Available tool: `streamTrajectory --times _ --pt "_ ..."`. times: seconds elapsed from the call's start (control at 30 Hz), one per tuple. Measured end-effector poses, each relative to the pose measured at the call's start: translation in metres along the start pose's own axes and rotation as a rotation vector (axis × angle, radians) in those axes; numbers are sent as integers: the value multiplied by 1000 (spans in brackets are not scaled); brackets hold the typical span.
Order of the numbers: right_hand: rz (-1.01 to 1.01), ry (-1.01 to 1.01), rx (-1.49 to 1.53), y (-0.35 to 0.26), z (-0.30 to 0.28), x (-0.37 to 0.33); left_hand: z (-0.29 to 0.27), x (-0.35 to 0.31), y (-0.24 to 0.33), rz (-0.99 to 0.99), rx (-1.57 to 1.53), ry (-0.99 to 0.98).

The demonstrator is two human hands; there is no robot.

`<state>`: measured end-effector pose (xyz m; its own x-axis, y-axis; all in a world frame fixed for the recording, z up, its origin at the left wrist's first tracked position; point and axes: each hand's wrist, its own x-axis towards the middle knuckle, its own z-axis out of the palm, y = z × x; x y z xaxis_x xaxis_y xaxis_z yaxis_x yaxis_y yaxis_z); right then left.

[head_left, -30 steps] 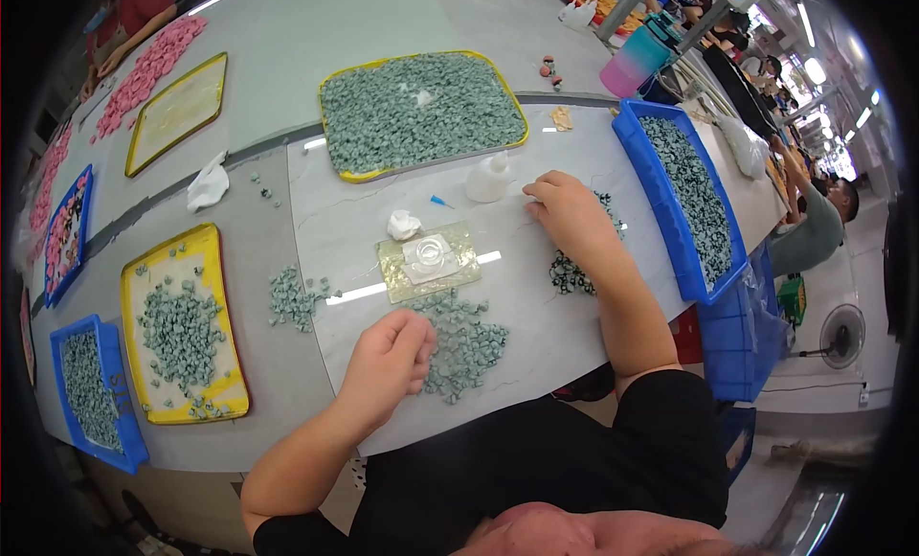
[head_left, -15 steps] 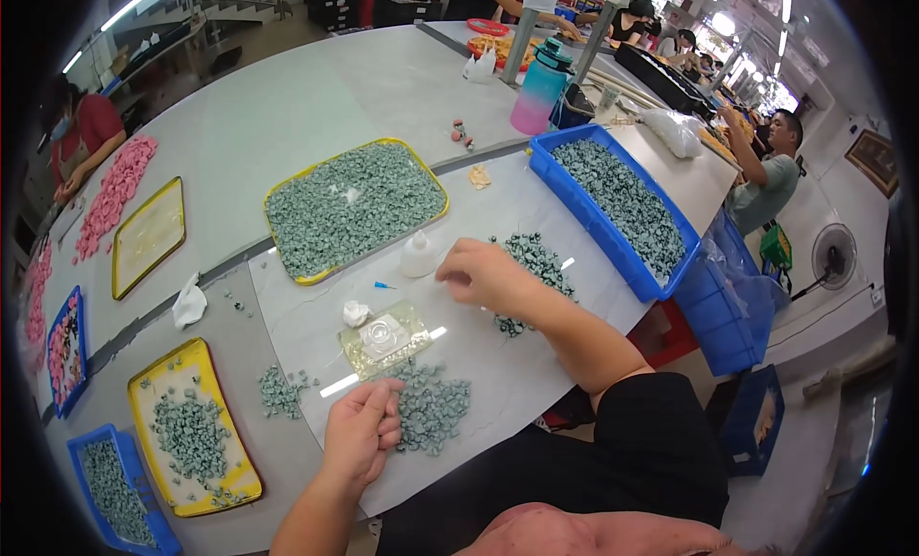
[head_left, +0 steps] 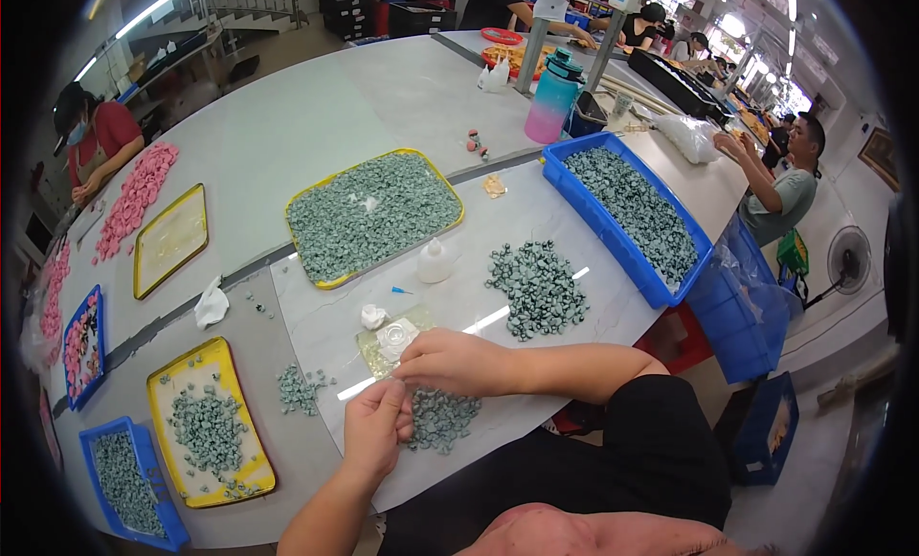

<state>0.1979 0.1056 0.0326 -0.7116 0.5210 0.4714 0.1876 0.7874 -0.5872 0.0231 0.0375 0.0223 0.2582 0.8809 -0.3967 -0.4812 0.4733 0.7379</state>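
Fingertips nearly touching, my left hand (head_left: 376, 422) and my right hand (head_left: 455, 363) meet at the near edge of a clear yellowish pad (head_left: 418, 317). Both are closed in a pinch; whatever they hold is too small or hidden to name. Below them lies a heap of small pale green pieces (head_left: 448, 422), partly covered by the hands. A white round smear or disc (head_left: 394, 336) sits on the pad, with crumpled white tissue (head_left: 373, 316) beside it. Farther off stand a small white squeeze bottle (head_left: 436, 262) and a blue dispensing tip (head_left: 400, 290). Darker green pieces (head_left: 538, 293) are heaped to the right.
A yellow-rimmed tray (head_left: 327, 283) full of green pieces lies ahead; a blue bin (head_left: 627, 230) of them is at the right. On the left are another yellow tray (head_left: 258, 475) and a blue bin (head_left: 170, 518). A blue-pink bottle (head_left: 550, 101) stands behind. Co-workers sit around.
My right hand has come from beside the dark green heap, back and left to my left hand. That heap now shows fully. The view has shifted slightly.
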Motion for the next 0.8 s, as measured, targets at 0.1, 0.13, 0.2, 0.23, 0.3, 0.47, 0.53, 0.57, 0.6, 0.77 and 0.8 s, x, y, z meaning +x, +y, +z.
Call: streamTrajectory --times 0.1,0.13,0.2,0.23,0.3,0.47,0.53,0.57,0.6,0.77,0.8 --pt "88 -61 28 -3 1 -3 -3 -3 -2 43 125 62" --pt "88 -63 31 -2 1 -3 -3 -2 -2 66 199 91" --pt "77 -59 53 0 6 -2 -15 0 -5 46 194 59" --pt "81 -65 61 3 9 -2 -21 3 -7 29 188 23" --pt "-12 -83 -23 11 17 -2 -28 7 -7 -40 97 -1" --pt "-133 32 -109 34 34 9 -55 15 -3 -98 -57 8" --pt "-127 139 -341 46 42 12 -70 19 -3 -63 -48 -30" --pt "-129 130 -325 50 47 14 -79 21 -6 -27 -45 -25" --pt "-129 130 -394 54 53 15 -87 21 -7 -29 -54 -11" --pt "-138 70 -522 69 81 21 -112 26 -10 -74 -44 10" --pt "-144 57 -528 69 85 23 -115 26 -10 -77 -50 15"
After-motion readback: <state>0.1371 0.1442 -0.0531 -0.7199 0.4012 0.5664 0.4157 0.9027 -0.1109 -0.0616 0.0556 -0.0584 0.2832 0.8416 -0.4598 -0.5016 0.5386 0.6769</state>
